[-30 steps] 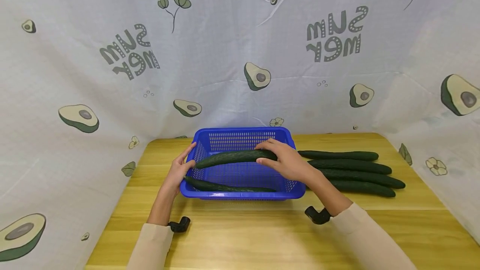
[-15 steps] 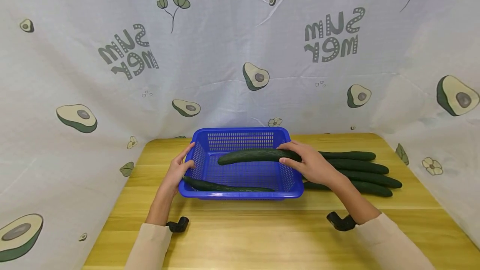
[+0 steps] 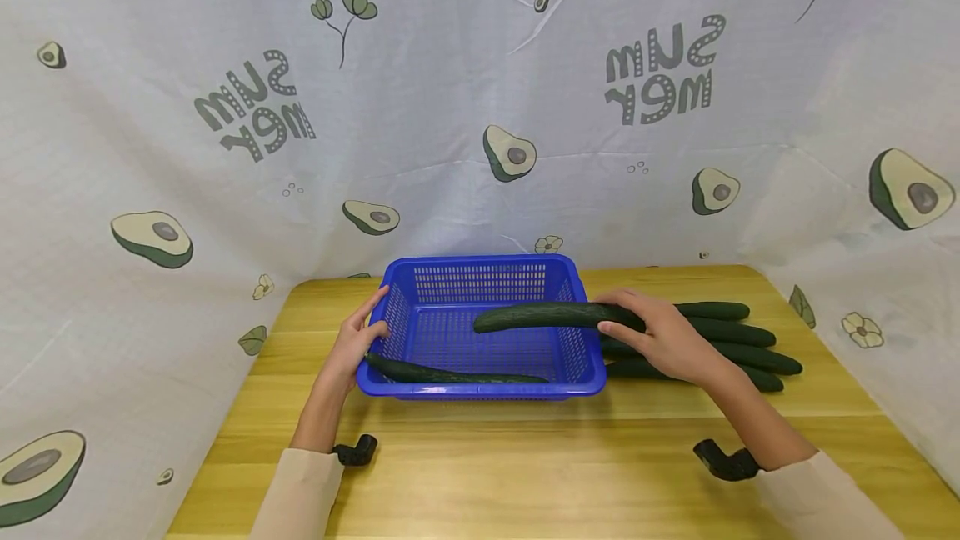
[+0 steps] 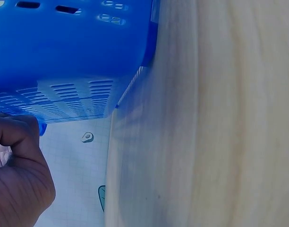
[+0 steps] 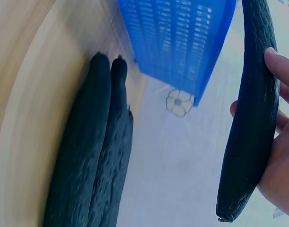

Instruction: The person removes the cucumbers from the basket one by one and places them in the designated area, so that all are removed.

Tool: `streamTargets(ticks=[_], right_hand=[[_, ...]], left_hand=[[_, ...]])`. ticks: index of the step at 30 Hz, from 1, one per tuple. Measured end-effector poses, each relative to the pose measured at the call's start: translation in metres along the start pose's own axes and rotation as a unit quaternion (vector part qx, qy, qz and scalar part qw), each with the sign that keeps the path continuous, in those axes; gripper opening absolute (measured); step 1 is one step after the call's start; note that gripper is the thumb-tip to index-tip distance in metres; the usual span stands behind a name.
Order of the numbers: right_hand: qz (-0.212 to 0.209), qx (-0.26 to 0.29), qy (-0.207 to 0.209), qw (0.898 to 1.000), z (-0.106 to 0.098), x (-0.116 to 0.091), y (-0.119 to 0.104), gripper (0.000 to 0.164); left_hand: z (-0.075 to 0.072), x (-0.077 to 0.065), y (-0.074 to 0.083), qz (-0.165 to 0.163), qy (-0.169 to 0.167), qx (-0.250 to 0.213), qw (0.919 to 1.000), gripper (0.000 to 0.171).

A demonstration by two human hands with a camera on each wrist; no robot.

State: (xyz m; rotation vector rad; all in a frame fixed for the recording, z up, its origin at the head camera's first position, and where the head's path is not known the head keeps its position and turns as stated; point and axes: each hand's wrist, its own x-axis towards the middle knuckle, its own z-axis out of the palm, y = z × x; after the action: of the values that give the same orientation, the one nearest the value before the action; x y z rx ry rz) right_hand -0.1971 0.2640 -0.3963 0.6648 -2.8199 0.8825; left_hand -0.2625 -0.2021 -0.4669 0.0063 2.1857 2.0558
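Observation:
A long dark green cucumber is gripped near its right end by my right hand, held level above the right side of the blue plastic basket. The right wrist view shows the thumb and fingers round that cucumber, off the table. My left hand holds the basket's left rim, thumb on the inner side; in the left wrist view part of the hand is against the basket wall. A second cucumber lies inside the basket along its near wall.
Several more cucumbers lie side by side on the wooden table, right of the basket and partly behind my right hand. A white printed cloth hangs behind and along both sides of the table.
My right hand has carried the cucumber rightward, from across the basket's middle to its right side, and its left end has come away from my left hand. The left hand stays on the rim.

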Motion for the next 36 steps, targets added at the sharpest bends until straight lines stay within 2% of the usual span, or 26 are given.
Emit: streamTargets(ticks=[11, 21, 36], right_hand=[[0.036, -0.016, -0.002, 0.999, -0.024, -0.034, 0.015, 0.048], [0.039, -0.014, 0.01, 0.999, -0.038, -0.062, 0.034, 0.044], [0.097, 0.002, 0.004, 0.995, -0.054, -0.098, 0.063, 0.046]], left_hand=[[0.0, 0.001, -0.002, 0.012, 0.001, 0.009, 0.9999, 0.077], [0.0, 0.001, -0.002, 0.014, 0.001, 0.011, 0.9998, 0.077], [0.001, 0.002, -0.003, 0.012, 0.004, 0.015, 0.9998, 0.077]])
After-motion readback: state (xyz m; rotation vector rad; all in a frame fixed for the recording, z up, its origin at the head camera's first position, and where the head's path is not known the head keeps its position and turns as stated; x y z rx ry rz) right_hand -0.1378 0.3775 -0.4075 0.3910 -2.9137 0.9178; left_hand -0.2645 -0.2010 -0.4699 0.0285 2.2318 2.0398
